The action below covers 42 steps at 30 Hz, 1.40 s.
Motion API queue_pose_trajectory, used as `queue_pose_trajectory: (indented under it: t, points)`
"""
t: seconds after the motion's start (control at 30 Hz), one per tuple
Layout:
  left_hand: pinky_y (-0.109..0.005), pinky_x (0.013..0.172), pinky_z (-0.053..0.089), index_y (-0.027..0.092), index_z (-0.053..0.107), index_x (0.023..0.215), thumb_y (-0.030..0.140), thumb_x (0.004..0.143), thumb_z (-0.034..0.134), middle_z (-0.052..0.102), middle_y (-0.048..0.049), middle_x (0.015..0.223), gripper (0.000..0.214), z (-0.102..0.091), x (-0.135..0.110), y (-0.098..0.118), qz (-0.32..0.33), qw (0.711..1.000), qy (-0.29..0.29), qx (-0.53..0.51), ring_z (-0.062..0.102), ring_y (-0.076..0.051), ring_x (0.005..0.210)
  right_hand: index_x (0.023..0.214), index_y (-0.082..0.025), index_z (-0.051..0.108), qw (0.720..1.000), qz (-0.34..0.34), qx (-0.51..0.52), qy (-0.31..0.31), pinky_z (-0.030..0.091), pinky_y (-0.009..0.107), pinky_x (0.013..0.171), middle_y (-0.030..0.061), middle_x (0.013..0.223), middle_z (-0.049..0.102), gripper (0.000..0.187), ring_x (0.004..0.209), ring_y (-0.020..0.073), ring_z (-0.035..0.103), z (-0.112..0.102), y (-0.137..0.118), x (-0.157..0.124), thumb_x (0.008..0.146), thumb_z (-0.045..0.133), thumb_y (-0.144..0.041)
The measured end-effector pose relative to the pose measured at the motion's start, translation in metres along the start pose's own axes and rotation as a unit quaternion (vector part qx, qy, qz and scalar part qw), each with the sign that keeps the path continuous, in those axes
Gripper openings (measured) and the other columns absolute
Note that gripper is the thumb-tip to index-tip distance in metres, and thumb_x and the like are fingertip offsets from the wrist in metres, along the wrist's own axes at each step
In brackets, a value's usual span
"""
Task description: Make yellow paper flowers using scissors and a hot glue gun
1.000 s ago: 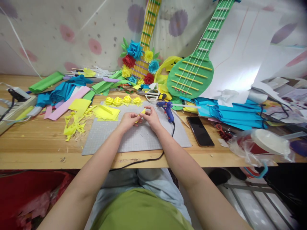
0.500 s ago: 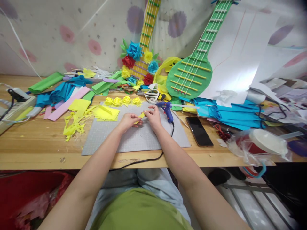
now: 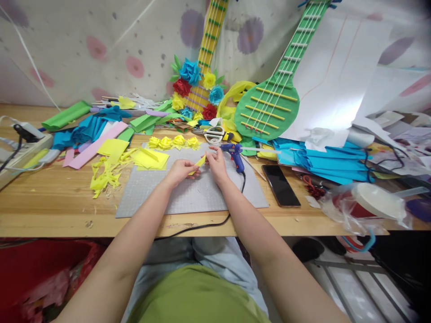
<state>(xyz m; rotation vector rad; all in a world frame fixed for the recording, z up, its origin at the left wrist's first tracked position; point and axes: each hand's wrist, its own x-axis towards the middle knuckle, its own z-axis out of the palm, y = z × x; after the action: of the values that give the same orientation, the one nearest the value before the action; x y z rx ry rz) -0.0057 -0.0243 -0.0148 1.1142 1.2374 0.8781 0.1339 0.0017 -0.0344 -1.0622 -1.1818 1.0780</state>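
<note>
In the head view, a narrow folded strip of yellow paper (image 3: 198, 165) is held slantwise above the grey cutting mat (image 3: 143, 193), its upper end pointed far and to the right. By the left hand (image 3: 182, 173) the strip's near end is gripped – thumb pressed against fingers, with no gap seen between them. By the right hand (image 3: 216, 166) the strip's far end is met at the fingertips, which are curled close together; whether it is firmly pinched there cannot be told.

On the far edge of the mat, four small yellow paper flowers (image 3: 178, 141) are set in a row. To the left, a stack of yellow paper sheets (image 3: 156, 160) is laid partly on the mat, and farther left yellow scraps (image 3: 104, 177) are scattered on the wooden table (image 3: 50, 206). Just to the right of the right hand, a blue glue gun (image 3: 236, 157) is laid on its side, with white-handled scissors (image 3: 214, 133) placed beyond it. Farther right, a black phone (image 3: 281, 185) is seen – beside the mat – and behind everything a green paper instrument (image 3: 269, 105) is propped upright, tilted to the right.
</note>
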Motion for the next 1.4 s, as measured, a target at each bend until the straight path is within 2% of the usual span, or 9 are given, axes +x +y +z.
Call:
queue_pose_trajectory:
  t: [0.13,0.3,0.4,0.6,0.83,1.0,1.17,1.4]
  points:
    - [-0.022,0.053,0.048,0.011,0.063,0.066,0.036,0.054,0.078,0.069,-0.0071,0.066,0.032,0.001,-0.003,0.002,0.004,1.0,0.011,-0.002,0.064,-0.014,0.059,0.096,-0.023,0.042,1.0,-0.018,0.0,-0.016,0.042,0.024,0.059,-0.0093,0.059,0.053,0.041,0.056,0.0093,0.052,-0.002,0.003,0.001,0.064,0.065,-0.035]
    - [-0.026,0.057,0.05,0.011,0.067,0.074,0.046,0.053,0.076,0.07,-0.008,0.072,0.041,0.002,-0.006,0.006,0.023,1.0,-0.009,-0.01,0.066,-0.018,0.068,0.094,-0.023,0.041,0.999,-0.037,0.001,-0.011,0.04,0.024,0.058,-0.0115,0.055,0.049,0.038,0.051,0.0082,0.049,-0.002,0.006,0.002,0.064,0.064,-0.029]
    - [-0.028,0.059,0.051,0.012,0.067,0.075,0.05,0.057,0.071,0.07,-0.0066,0.07,0.042,0.003,-0.004,0.006,0.032,0.998,0.017,-0.043,0.066,-0.019,0.068,0.092,-0.023,0.041,0.999,-0.039,0.006,-0.033,0.04,0.024,0.059,-0.0114,0.055,0.05,0.037,0.052,0.0084,0.049,0.0,0.006,0.001,0.064,0.064,-0.03]
    - [-0.026,0.058,0.049,0.012,0.063,0.066,0.039,0.058,0.074,0.065,-0.001,0.058,0.03,0.008,0.003,-0.001,0.043,0.997,0.039,-0.042,0.062,-0.014,0.057,0.092,-0.022,0.043,0.998,-0.035,-0.007,-0.042,0.039,0.025,0.058,-0.0107,0.056,0.051,0.037,0.052,0.0084,0.049,0.004,0.006,-0.001,0.063,0.065,-0.032]
    - [-0.026,0.057,0.049,0.013,0.061,0.062,0.033,0.059,0.071,0.064,-0.0004,0.053,0.022,0.011,0.0,0.003,0.048,0.996,0.062,-0.042,0.062,-0.014,0.053,0.094,-0.022,0.041,0.999,-0.026,0.009,-0.029,0.039,0.024,0.058,-0.0108,0.055,0.052,0.041,0.052,0.0089,0.049,0.003,0.001,-0.003,0.063,0.066,-0.03]
    - [-0.024,0.05,0.048,0.014,0.061,0.063,0.042,0.063,0.068,0.063,-0.0003,0.05,0.029,0.007,0.007,-0.008,0.071,0.994,0.076,0.044,0.06,-0.014,0.047,0.092,-0.022,0.038,1.0,-0.025,0.017,-0.006,0.039,0.024,0.058,-0.0112,0.054,0.051,0.042,0.051,0.0094,0.05,0.002,0.002,-0.002,0.063,0.066,-0.031]
    - [-0.021,0.041,0.042,0.016,0.052,0.053,0.047,0.064,0.067,0.053,0.0026,0.039,0.036,0.003,0.01,-0.013,0.076,0.982,0.118,0.129,0.056,-0.013,0.039,0.093,-0.023,0.036,0.999,-0.024,0.029,0.014,0.04,0.025,0.058,-0.0111,0.054,0.049,0.042,0.052,0.0103,0.051,0.0,0.003,0.0,0.063,0.065,-0.027]
    - [-0.022,0.05,0.05,0.013,0.058,0.069,0.029,0.069,0.067,0.063,-0.001,0.055,0.018,0.005,-0.003,0.001,0.022,0.999,0.037,0.01,0.06,-0.01,0.048,0.093,-0.023,0.034,0.998,-0.015,0.038,0.052,0.04,0.024,0.056,-0.012,0.054,0.047,0.039,0.052,0.0101,0.051,-0.003,0.002,0.002,0.064,0.061,-0.024]
